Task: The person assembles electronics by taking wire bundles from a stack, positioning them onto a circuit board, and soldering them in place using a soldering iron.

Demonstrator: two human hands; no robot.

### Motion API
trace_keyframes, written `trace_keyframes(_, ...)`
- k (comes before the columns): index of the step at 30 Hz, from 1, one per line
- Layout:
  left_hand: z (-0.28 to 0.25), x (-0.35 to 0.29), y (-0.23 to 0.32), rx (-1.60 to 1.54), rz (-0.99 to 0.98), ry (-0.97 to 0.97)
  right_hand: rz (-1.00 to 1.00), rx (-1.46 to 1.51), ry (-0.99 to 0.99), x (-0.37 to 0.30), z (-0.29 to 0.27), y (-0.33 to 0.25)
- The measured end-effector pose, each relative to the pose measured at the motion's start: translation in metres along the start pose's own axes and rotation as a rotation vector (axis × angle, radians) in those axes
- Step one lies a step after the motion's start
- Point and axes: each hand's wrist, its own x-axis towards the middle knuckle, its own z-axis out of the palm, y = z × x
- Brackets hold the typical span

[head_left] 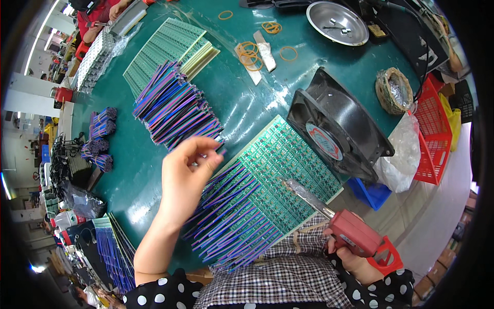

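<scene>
My right hand [355, 260] grips a red soldering gun [355, 233] at the lower right. Its metal tip points down-left over the green circuit board panel [293, 167]. Rows of short blue, purple and pink wires [242, 221] stick out over the near-left half of that panel. My left hand [186, 172] is closed in a pinch at the near end of a thick pile of cut multicoloured wires [177, 110]. A bit of purple wire shows at its fingertips; the rest is hidden by the fingers.
A black fan [337, 123] stands right beside the panel. Behind the wire pile lie stacked bare panels [164, 49]. Rubber bands [249, 56], a metal dish [337, 23] and a tape-like roll [393, 90] sit farther back. Wire bundles [100, 131] lie left; a person's hand [118, 9] works far left.
</scene>
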Motion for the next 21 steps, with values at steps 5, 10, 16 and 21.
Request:
trace_keyframes(5, 0.022, -0.037, 0.013, 0.459, 0.522, -0.037, -0.027, -0.031, 0.012, -0.010, -0.010, 0.025)
trace_keyframes(10, 0.043, -0.048, -0.008, 0.881, 0.912, -0.030, -0.074, -0.230, -0.025, -0.005, -0.007, 0.000)
trace_keyframes(16, 0.047, -0.051, -0.011, 0.941, 0.946, -0.035, -0.055, -0.340, -0.080, -0.004, -0.008, 0.001)
trace_keyframes(21, 0.050, -0.053, -0.011, 0.972, 0.959, -0.044, -0.090, -0.089, -0.192, 0.009, -0.006, -0.016)
